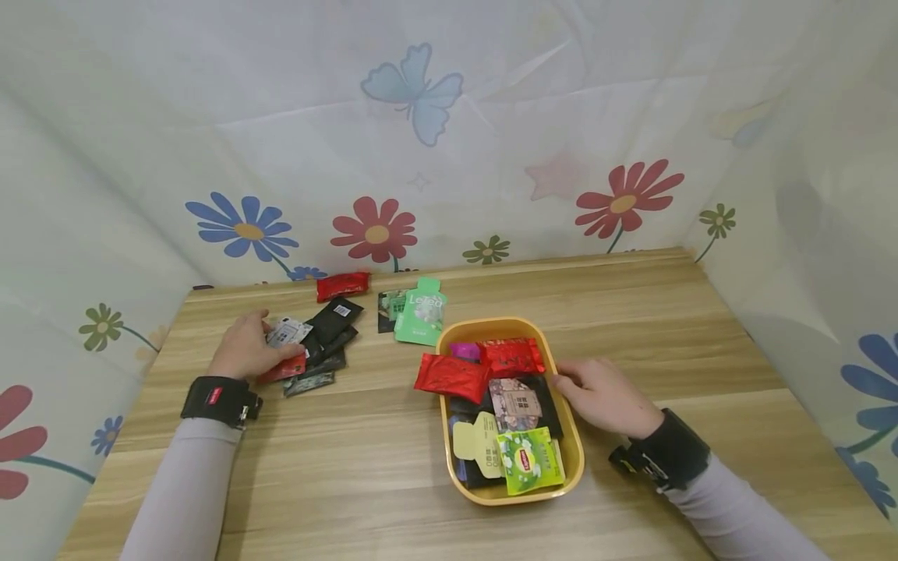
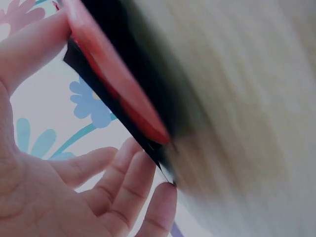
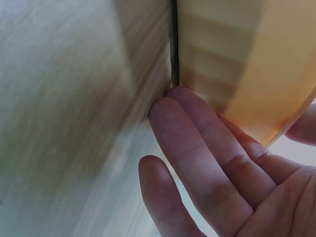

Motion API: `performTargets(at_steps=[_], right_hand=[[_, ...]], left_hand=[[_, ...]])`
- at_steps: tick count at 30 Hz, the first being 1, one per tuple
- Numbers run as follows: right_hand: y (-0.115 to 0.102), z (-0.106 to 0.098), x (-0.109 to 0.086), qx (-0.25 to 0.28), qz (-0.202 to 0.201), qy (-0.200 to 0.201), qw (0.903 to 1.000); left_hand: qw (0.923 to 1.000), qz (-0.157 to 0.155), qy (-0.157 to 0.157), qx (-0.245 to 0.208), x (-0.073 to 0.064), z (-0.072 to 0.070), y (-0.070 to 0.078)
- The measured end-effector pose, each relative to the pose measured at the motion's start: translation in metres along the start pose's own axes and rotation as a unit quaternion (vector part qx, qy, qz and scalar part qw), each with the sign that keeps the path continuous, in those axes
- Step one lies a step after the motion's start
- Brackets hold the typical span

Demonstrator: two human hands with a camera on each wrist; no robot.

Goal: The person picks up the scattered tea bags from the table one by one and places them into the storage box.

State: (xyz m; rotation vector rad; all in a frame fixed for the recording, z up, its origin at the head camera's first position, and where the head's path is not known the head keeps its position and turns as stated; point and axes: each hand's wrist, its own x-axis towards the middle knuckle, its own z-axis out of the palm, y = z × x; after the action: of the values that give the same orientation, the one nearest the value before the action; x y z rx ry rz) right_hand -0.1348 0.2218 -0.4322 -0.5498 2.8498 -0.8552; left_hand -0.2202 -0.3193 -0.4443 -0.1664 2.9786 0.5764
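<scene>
My left hand (image 1: 247, 347) holds a red packet (image 1: 286, 368) and a grey-white packet (image 1: 288, 333) at the left edge of a pile of black packets (image 1: 335, 318). In the left wrist view, the thumb and fingertips meet opposite edges of the red packet (image 2: 116, 74) and a black one under it. My right hand (image 1: 612, 397) is at the right side of a yellow plastic basket (image 1: 577, 460). Its nearly straight fingers (image 3: 185, 133) touch the basket's outer wall near the tabletop. Red packets (image 1: 454, 377), a green Lipton packet (image 1: 528, 461) and several others fill the basket.
Behind the pile lies another red packet (image 1: 342, 286). A mint-green LeTea packet (image 1: 421, 313) overlaps a dark packet (image 1: 387, 312) behind the basket. The wooden table (image 1: 351, 483) meets flower-printed cloth walls (image 1: 484, 179) at its back and sides.
</scene>
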Motion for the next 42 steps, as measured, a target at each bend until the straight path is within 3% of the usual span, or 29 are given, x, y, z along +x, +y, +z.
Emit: performTargets(at_steps=[10,18,25,30,35,42], right_hand=[[0.000,0.000,-0.001,0.001,0.007,-0.002,1.0000],[0.000,0.000,-0.001,-0.002,0.005,-0.001,1.0000],[0.000,0.000,0.000,-0.002,0.004,0.000,1.0000],[0.001,0.000,0.000,0.000,0.001,-0.001,1.0000],[0.001,0.000,0.000,0.000,-0.002,0.000,1.0000],[-0.001,0.000,-0.001,-0.001,0.001,0.000,1.0000]], left_hand=[[0.9952,-0.083,-0.049,-0.018,0.005,-0.005,0.001],[0.9920,-0.099,-0.077,-0.012,0.009,-0.008,0.000],[0.9940,-0.073,-0.080,0.014,0.013,-0.010,-0.001],[0.9981,-0.028,-0.034,0.042,0.014,-0.005,-0.004],[0.9961,0.014,0.010,0.087,0.009,-0.002,0.001],[0.9947,0.014,0.030,0.098,-0.002,0.003,0.014]])
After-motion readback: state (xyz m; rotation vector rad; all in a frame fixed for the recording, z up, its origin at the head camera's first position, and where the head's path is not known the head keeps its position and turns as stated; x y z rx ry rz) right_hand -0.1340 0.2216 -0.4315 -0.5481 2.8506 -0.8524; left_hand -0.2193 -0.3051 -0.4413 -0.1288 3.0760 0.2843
